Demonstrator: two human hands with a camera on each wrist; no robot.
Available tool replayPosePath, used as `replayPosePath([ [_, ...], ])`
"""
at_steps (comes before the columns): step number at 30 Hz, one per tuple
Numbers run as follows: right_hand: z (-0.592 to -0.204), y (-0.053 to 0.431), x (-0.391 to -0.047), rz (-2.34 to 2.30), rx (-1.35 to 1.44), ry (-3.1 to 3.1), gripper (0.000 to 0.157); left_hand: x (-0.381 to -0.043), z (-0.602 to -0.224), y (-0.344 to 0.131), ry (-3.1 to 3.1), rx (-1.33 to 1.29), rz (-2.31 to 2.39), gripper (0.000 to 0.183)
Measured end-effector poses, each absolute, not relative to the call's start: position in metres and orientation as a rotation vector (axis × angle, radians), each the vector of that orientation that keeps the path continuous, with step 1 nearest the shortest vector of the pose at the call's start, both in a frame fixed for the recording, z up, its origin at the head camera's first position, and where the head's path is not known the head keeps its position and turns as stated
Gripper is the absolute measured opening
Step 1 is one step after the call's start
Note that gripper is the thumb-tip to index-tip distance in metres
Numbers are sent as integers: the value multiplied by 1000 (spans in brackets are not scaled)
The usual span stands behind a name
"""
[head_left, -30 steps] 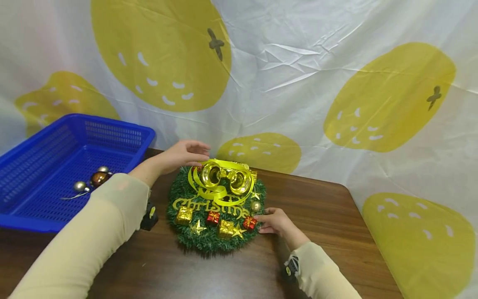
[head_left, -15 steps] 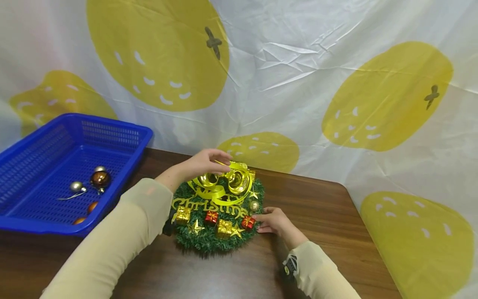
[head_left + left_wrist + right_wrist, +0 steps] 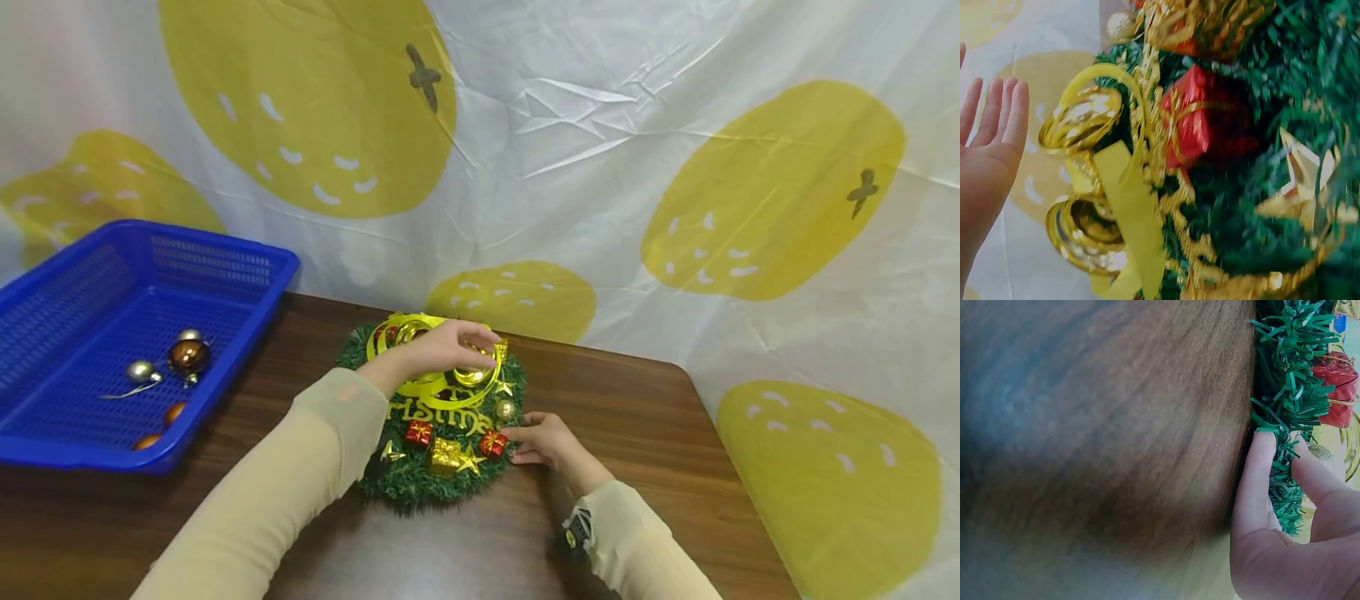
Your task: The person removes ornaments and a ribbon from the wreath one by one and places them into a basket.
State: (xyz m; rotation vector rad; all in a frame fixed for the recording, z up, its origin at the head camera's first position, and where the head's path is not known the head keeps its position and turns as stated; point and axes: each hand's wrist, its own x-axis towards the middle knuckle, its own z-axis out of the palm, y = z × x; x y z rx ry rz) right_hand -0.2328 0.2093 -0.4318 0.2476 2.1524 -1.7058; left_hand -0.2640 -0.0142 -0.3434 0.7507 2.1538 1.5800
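Note:
A green Christmas wreath (image 3: 420, 492) lies on the table, decorated with small gift boxes, gold stars and gold lettering. Two gold bells (image 3: 1085, 234) with a yellow ribbon (image 3: 1129, 206) sit at its far side. My left hand (image 3: 450, 346) hovers over the bells, partly hiding them in the head view. Its fingers are extended and hold nothing; the left wrist view has them apart from the bells. At the wreath's right edge, beside a red gift box (image 3: 492, 443), my right hand (image 3: 551, 442) pinches the green tinsel between thumb and fingers, seen closely in the right wrist view.
On the left stands a blue plastic basket (image 3: 262, 292). Inside are a brown bauble (image 3: 189, 356), a silver bauble (image 3: 139, 371) with a string, and a few other baubles. Behind the wooden table (image 3: 600, 400) hangs a white curtain (image 3: 570, 183) with yellow fruit prints.
My left hand has moved rightward across the bells, from the wreath's far left to above its right bell. The right hand stays at the wreath's edge. More baubles in the basket have come into sight.

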Motion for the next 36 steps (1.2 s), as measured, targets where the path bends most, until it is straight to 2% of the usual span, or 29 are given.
replayPosePath([
  [11, -430, 208, -232, -1686, 277, 2167, 71, -266, -361, 10, 2190, 771, 1533, 42],
  [19, -431, 208, -232, -1686, 289, 2176, 66, -266, -370, 20, 2177, 804, 1434, 48],
  [29, -432, 209, -231, -1700, 270, 2148, 71, -268, -384, 30, 2189, 777, 1352, 45],
  [36, -429, 210, -229, -1719, 222, 2130, 54, -262, -388, 39, 2290, 826, 1152, 42],
])
